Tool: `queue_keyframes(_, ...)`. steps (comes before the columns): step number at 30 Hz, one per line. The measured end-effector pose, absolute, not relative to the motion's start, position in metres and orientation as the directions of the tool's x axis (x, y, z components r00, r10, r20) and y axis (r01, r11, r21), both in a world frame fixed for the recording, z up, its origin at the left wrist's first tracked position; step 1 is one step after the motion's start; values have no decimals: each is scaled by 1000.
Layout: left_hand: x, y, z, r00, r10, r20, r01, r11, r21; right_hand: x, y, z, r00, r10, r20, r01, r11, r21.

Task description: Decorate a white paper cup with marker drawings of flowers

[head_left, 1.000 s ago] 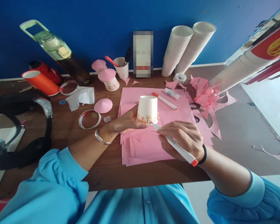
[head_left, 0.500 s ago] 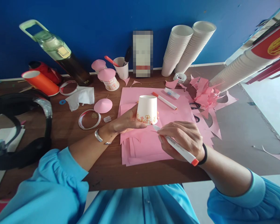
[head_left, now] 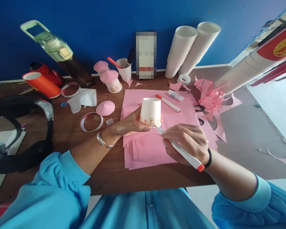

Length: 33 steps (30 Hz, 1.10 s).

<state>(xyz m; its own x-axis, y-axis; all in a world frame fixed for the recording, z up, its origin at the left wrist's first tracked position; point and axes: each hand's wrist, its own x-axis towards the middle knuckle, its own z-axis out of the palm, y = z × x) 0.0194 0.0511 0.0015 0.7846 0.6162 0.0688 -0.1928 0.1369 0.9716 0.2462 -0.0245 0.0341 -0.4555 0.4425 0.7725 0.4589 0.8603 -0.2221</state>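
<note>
My left hand [head_left: 131, 123] is closed around a white paper cup [head_left: 150, 109], which has orange and red flowers drawn along its lower edge. Some of its fingers are hidden behind the cup. Between the fingers of my right hand [head_left: 187, 141] is a white marker pen [head_left: 184, 152] with an orange end. The pen's tip meets the bottom edge of the cup, close to the drawn flowers. Beneath both hands lie sheets of pink paper [head_left: 152, 151]. Another marker [head_left: 168, 103] and a glue stick [head_left: 175, 95] rest on the paper behind the cup.
Pink paper cones top two small cups [head_left: 113, 87] at the back; a loose cone [head_left: 105, 108] lies left, near tape rolls [head_left: 91, 122]. Tall cup stacks [head_left: 181, 47] stand against the wall. Pink scraps [head_left: 209, 95] lie right by scissors [head_left: 200, 108]. A bottle [head_left: 71, 65] leans far left.
Almost nothing differs. The marker in my right hand has shifted very slightly, its tip staying at the cup's lower edge; my left hand keeps its hold on the cup.
</note>
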Motion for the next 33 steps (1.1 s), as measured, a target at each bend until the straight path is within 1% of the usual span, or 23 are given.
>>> queue_keyframes(12, 20, 51, 3, 787, 608, 101, -203, 102, 974, 246, -24, 34, -469, 464, 751, 469, 852, -233)
queue_keyframes(20, 19, 53, 4, 795, 601, 87, -180, 97, 979, 246, -25, 34, -471, 470, 747, 475, 848, -235)
queue_keyframes(26, 18, 53, 2, 798, 596, 90, -192, 110, 975, 245, -25, 35, -468, 462, 753, 471, 852, -230)
queue_keyframes(33, 18, 52, -1, 788, 613, 55, -187, 154, 970, 246, -24, 35, -456, 451, 767, 489, 847, -208)
